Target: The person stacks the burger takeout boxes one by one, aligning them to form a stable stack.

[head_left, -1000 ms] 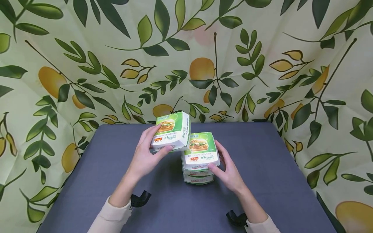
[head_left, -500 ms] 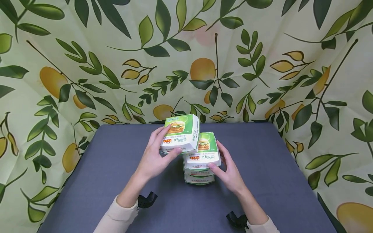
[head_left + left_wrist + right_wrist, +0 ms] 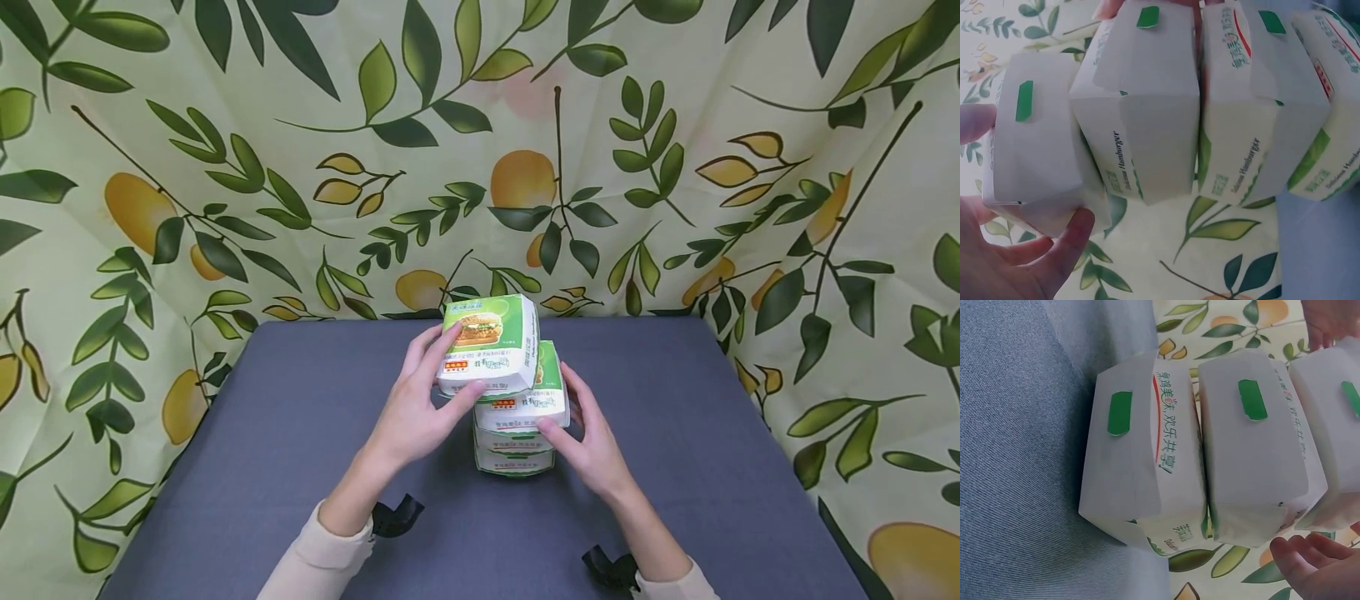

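A green-and-white burger box point(image 3: 487, 350) is held in my left hand point(image 3: 408, 408), thumb on its near edge and fingers at its left. It overlaps the back left of the stack's top burger box point(image 3: 528, 412) in the head view. Whether the two touch, I cannot tell. My right hand point(image 3: 596, 446) grips that top box at its right, the thumb by the front corner. Below it sits a lower burger box point(image 3: 513, 462), with another between them. In the left wrist view the held burger box point(image 3: 1041, 144) tilts away from its neighbour.
A dark blue-grey cloth covers the table point(image 3: 675, 400) around the stack. Behind and beside it hangs a curtain point(image 3: 450, 167) printed with leaves and oranges. Black wrist straps point(image 3: 397, 515) show at both sleeves.
My left hand has carried its burger box rightward, from beside the stack to over its top. The right hand and the stack have stayed nearly still.
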Demonstrator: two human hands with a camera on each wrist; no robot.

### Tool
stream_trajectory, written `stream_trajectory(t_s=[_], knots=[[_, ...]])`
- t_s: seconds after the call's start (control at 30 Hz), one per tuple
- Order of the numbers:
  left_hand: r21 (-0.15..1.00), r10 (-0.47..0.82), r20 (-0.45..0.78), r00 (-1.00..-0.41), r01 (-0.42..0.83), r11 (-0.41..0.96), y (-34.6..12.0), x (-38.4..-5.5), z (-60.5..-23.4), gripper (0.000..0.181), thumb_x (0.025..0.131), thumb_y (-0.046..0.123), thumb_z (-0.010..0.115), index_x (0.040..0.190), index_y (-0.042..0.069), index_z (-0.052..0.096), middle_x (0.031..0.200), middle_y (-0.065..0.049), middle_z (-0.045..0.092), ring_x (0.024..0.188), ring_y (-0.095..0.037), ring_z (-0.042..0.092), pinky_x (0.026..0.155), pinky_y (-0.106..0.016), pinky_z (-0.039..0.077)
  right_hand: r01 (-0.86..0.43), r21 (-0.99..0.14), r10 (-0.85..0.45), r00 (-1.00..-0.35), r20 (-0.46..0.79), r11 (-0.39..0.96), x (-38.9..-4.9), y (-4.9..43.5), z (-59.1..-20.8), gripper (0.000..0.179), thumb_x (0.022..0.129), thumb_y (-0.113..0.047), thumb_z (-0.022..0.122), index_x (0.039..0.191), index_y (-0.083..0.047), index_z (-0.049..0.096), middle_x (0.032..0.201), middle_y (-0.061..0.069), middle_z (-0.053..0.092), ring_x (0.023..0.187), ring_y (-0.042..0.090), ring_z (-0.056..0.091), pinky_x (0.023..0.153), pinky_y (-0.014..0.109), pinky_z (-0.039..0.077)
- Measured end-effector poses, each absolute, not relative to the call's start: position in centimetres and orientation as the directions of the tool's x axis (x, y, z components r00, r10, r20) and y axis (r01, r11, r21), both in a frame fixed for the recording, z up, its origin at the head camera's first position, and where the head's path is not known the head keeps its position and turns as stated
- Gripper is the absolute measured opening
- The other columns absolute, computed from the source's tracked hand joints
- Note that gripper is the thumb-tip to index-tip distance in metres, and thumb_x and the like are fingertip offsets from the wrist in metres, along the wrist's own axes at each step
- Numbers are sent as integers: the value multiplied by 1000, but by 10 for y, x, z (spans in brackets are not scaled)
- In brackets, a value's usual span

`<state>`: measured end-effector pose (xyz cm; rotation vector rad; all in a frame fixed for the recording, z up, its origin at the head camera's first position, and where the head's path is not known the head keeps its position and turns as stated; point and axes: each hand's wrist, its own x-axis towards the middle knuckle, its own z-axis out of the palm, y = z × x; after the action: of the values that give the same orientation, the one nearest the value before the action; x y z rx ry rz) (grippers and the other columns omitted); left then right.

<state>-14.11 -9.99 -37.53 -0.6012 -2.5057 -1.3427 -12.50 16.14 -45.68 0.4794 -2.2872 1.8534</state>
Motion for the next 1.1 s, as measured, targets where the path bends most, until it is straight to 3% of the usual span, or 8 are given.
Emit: stream_trajectory(t_s=[0.57, 0.9, 1.1], knots=[[673, 222, 482, -848, 520, 526, -82, -136, -373, 81, 89, 43, 76, 156, 14, 41, 158, -5, 37, 139, -26, 41, 108, -55, 39, -383, -881, -127, -924, 362, 278, -123, 159, -445, 87, 89, -16, 75, 161, -11, 27, 160, 11, 31, 142, 32, 37, 109, 16, 31], [655, 214, 510, -833, 538, 531, -76, -136, -375, 83, 89, 45, 75, 158, 17, 39, 158, -5, 37, 139, -26, 39, 107, -57, 39, -453, -875, -144, -890, 432, 170, -123, 163, -428, 83, 90, -4, 68, 161, -11, 26, 162, 15, 29, 148, 30, 29, 114, 19, 30], [676, 196, 513, -836, 534, 508, -74, -136, -378, 89, 88, 44, 77, 159, 10, 35, 158, -7, 34, 139, -25, 37, 109, -55, 38, -468, -872, -156, -881, 447, 142, -125, 162, -421, 82, 90, -4, 67, 161, -10, 26, 161, 14, 30, 147, 36, 30, 115, 24, 31]])
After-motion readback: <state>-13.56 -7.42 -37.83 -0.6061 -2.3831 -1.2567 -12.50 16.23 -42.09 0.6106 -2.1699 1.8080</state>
